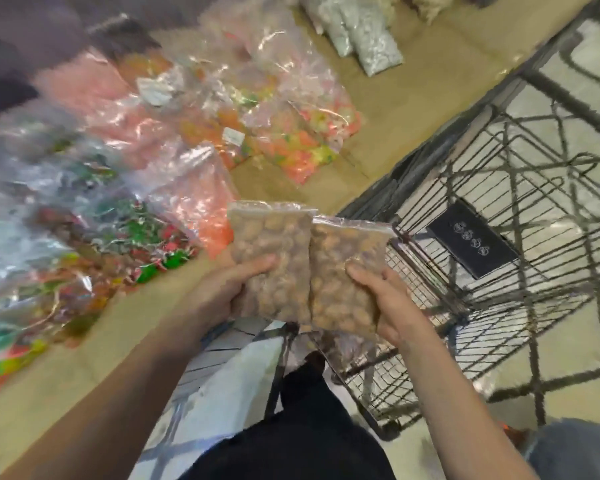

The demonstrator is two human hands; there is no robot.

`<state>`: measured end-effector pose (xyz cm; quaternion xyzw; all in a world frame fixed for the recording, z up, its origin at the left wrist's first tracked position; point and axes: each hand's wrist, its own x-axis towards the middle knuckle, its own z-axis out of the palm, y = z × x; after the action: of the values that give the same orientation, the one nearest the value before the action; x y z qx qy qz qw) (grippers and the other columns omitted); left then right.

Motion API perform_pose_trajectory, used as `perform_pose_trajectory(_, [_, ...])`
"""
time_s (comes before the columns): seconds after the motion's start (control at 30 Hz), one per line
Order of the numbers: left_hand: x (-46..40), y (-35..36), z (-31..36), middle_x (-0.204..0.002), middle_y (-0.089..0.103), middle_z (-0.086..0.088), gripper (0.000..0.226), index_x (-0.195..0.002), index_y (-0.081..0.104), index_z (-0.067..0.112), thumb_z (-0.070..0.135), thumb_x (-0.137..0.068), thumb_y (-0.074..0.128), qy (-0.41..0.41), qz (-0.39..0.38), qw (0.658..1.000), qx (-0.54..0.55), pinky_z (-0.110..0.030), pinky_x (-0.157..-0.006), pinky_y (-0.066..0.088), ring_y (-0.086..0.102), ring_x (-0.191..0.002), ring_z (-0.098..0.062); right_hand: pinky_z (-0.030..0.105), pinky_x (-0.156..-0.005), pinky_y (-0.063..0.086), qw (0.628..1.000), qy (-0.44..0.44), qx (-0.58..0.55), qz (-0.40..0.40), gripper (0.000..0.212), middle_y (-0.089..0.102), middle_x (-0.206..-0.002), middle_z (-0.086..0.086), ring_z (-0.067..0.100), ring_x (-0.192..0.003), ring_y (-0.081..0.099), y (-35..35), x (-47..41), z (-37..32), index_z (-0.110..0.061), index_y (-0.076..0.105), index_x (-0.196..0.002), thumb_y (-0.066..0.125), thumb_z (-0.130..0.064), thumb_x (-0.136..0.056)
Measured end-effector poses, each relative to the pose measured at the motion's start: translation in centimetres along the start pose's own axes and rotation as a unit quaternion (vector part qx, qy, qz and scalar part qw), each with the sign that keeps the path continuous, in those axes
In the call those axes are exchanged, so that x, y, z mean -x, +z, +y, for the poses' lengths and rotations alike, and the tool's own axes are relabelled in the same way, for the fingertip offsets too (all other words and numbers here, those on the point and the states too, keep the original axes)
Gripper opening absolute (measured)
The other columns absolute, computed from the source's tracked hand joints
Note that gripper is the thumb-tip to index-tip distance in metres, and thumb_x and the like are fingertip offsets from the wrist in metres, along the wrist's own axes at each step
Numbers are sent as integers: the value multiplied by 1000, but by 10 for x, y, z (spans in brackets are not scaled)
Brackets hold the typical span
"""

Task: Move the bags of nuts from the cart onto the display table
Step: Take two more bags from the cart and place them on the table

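I hold two clear bags of brown nuts side by side in front of me. My left hand grips the left bag of nuts from below, thumb on its front. My right hand grips the right bag of nuts the same way. Both bags hang in the air between the brown display table on the left and the black wire cart on the right. Another bag of nuts shows partly below my right hand, mostly hidden.
Clear bags of pink, orange and multicoloured sweets crowd the table's left and middle. Bags of pale sweets lie at the far end. A dark tag hangs on the cart's wire wall. My dark-trousered leg is below.
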<state>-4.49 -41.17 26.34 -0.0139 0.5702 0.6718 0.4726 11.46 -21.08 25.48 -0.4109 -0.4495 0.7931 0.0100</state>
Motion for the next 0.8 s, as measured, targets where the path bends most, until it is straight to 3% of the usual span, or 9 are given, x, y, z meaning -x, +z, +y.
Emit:
perform_pose_trajectory(0.1, [55,-51,6,-102,77,-15,42,-117,70,8,14,-76,76,37,49,998,14,-39,-68,62,76,-86,-27,53,-89,60,997,-10,61,-46,54,81,-103,8,32,-100,77,59,16,13,-19,63,-116,87,-7,-69])
perform_pose_trajectory(0.2, [115,-107,6,-97,79,-15,47,-115,70,3,13,-70,78,75,111,991,14,-32,-64,60,76,-83,-27,41,-77,63,992,-14,100,-80,53,82,-94,3,24,-87,78,123,35,38,-15,61,-121,82,-1,-73])
perform_pose_trajectory(0.3, [175,-166,-8,-99,78,-14,58,-121,67,-2,6,-67,86,123,182,975,30,-29,-67,60,76,-85,-24,38,-71,62,986,-5,119,-112,44,81,-86,-1,19,-79,78,188,55,72,-15,62,-117,80,-2,-80])
perform_pose_trajectory(0.37, [215,-203,-19,-103,78,-16,53,-122,65,-4,1,-73,85,145,216,965,41,-27,-68,60,76,-87,-22,38,-66,61,981,8,133,-139,30,80,-78,-4,14,-70,77,230,71,96,-17,62,-109,76,-3,-86])
perform_pose_trajectory(0.5, [291,-270,-45,-106,78,-15,71,-124,65,-6,18,-64,94,173,278,943,62,-23,-70,58,77,-94,-22,34,-58,61,964,22,174,-197,23,79,-75,-3,11,-64,76,308,99,141,-20,59,-100,72,-4,-90])
perform_pose_trajectory(0.6, [343,-305,-62,-106,78,-13,84,-126,63,-2,31,-57,97,180,334,921,89,-30,-72,59,77,-96,-27,39,-67,61,947,26,207,-244,28,79,-75,-7,13,-69,77,355,119,170,-22,58,-105,75,-5,-88])
perform_pose_trajectory(0.7, [390,-326,-72,-97,80,-10,65,-119,66,1,26,-64,91,190,357,908,111,-29,-66,60,78,-85,-23,42,-73,60,932,20,222,-286,29,80,-77,-4,17,-73,77,391,139,196,-19,60,-103,74,0,-87])
perform_pose_trajectory(0.8, [426,-345,-83,-102,79,-11,61,-121,64,6,24,-68,87,193,372,897,142,-35,-71,63,78,-91,-27,44,-75,59,920,19,232,-315,28,80,-83,1,21,-76,77,419,155,216,-13,64,-106,76,0,-83])
